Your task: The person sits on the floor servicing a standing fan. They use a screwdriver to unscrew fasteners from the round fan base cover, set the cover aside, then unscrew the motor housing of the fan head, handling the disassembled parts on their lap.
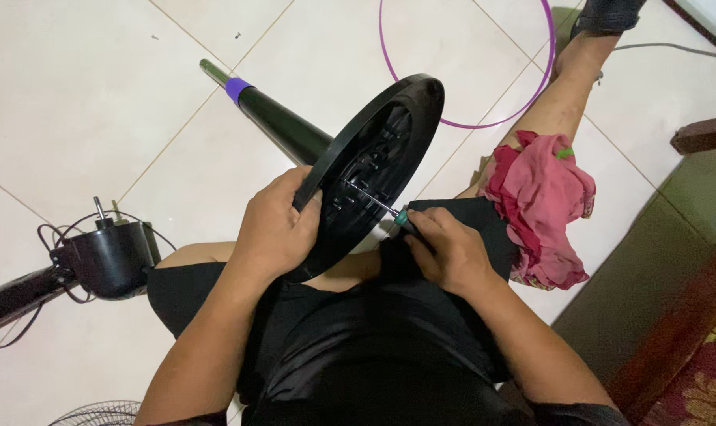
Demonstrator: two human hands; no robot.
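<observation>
A round black fan base (389, 126) stands on edge over my lap, its ribbed underside turned toward me. A black stand pole (283, 126) with a purple band runs from it across the floor to the upper left. My left hand (275, 229) grips the lower left rim of the base. My right hand (444, 248) holds a screwdriver (381, 207) with a green handle. Its thin metal shaft reaches into the middle of the underside.
A black fan motor housing (109, 256) with loose wires lies on the tiled floor at left. A wire fan grille (97, 412) shows at the bottom left. A pink cloth (543, 205) rests on my right leg. A purple hoop (468, 63) lies beyond the base. Dark wooden furniture (689, 315) stands at right.
</observation>
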